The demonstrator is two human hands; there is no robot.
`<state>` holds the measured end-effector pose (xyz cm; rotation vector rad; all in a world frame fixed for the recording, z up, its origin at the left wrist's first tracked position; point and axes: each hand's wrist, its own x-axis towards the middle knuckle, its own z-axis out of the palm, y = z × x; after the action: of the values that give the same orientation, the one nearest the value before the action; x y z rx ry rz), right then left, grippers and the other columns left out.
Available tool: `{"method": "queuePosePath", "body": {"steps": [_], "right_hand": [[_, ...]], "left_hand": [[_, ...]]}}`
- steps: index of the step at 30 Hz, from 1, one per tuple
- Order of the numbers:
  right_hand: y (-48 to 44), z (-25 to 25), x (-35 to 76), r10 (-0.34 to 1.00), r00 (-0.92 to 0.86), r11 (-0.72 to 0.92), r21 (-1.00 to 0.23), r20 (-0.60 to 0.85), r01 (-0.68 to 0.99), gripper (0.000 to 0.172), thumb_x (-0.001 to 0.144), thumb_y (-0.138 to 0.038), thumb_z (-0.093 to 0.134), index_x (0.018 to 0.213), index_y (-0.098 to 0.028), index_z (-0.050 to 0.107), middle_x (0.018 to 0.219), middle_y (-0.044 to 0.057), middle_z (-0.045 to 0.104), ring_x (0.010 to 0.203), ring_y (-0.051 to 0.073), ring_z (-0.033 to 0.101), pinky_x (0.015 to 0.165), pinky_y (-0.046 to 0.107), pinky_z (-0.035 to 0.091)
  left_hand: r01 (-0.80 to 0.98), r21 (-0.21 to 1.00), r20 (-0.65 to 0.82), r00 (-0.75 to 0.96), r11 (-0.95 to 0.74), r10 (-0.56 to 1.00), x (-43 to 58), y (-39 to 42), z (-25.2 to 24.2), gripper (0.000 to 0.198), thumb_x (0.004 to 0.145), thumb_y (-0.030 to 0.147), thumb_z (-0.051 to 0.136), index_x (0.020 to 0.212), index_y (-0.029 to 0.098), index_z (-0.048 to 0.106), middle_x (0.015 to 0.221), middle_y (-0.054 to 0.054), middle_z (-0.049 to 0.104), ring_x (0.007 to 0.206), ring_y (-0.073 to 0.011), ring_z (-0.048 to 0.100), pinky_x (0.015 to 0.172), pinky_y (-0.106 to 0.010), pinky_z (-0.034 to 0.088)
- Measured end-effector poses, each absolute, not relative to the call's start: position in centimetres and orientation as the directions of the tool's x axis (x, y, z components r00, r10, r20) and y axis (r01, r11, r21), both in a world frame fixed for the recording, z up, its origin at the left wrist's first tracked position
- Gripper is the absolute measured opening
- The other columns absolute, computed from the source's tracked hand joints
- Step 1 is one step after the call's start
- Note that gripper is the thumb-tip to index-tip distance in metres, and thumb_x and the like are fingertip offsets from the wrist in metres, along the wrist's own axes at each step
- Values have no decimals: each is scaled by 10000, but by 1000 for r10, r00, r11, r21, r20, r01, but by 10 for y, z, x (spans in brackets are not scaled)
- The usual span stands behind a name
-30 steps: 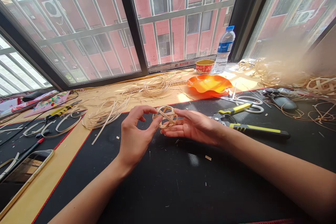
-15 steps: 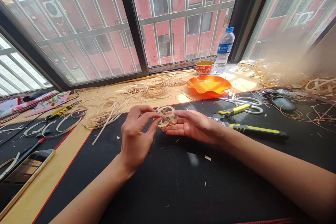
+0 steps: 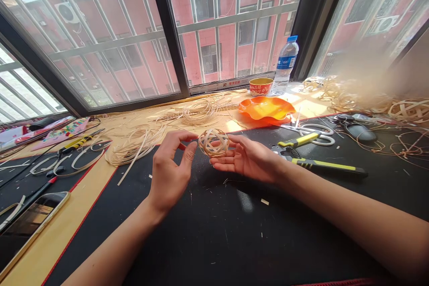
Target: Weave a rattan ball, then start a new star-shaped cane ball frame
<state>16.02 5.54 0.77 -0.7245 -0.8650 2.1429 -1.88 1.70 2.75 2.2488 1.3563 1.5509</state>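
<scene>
1. The little woven ball (image 3: 213,142) is in the middle of the frame. It is up off the black mat (image 3: 234,237), between the two hands.
2. The right hand (image 3: 250,161) holds the ball. The thumb is on its top side and the fingertips are under it, pinching it softly. A soft hold likely keeps the thin strips from getting squashed.
3. The left hand (image 3: 169,172) is just beside the ball, on its left. Its fingers are curled and a bit spread, with the thumb and first finger apart, pinching nothing. It is hard to tell if the first fingertip touches the ball.
4. The yellow-handled cutters (image 3: 318,165) and the white scissors (image 3: 320,136) lie to the right of the hands, likely kept close so they are easy to grab.
5. Loose coils of strips (image 3: 201,111) lie above the hands, by the window. An orange dish (image 3: 266,107) sits to the upper right of the ball.
</scene>
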Motion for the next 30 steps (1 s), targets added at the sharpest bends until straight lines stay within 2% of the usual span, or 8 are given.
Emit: {"method": "queuePosePath", "body": {"steps": [3,8,16,25,28,30], "right_hand": [[56,11,160,762,-602,-554,-723,-239,-413,348,954,-258,278,1068,-70,549,822,138,682,757,164,686,880,338,518],[56,10,162,741,-625,-572,-718,-245,-397,362,971,-297,267,1035,-99,562,814,123,683,714,145,678,728,263,543],[56,5,163,701,-649,-616,-710,-296,-342,452,971,-443,310,987,-75,571,737,96,649,615,131,643,618,229,532],[57,4,162,677,-671,-611,-740,-304,-281,457,976,-427,288,1007,-61,560,711,103,647,610,137,643,606,233,536],[55,1,161,724,-591,-543,-823,-356,-169,478,973,-444,278,989,-59,562,757,133,650,621,162,654,613,279,549],[53,-1,161,854,-447,-345,-933,-266,-106,437,943,-479,369,982,-93,572,853,142,655,675,180,659,604,296,551]], "left_hand": [[619,539,680,80,-571,729,-19,18,26,54,839,207,610,876,174,635,899,-27,625,867,-166,585,733,-288,482],[610,512,697,118,-606,707,-19,19,23,97,822,164,614,915,190,618,899,-23,614,853,-161,578,708,-283,488],[696,238,787,271,-678,554,-17,16,28,118,806,78,633,877,172,634,889,-33,574,829,-146,561,734,-275,484],[707,86,792,379,-702,479,-19,15,25,139,833,64,591,899,185,602,926,-38,545,835,-151,575,742,-277,485],[711,56,778,408,-701,477,-21,16,25,149,844,52,556,896,189,577,958,-50,549,853,-159,583,749,-287,489],[717,54,765,418,-695,490,-21,17,26,147,843,42,546,887,180,565,955,-57,553,873,-166,585,764,-292,488]]}}
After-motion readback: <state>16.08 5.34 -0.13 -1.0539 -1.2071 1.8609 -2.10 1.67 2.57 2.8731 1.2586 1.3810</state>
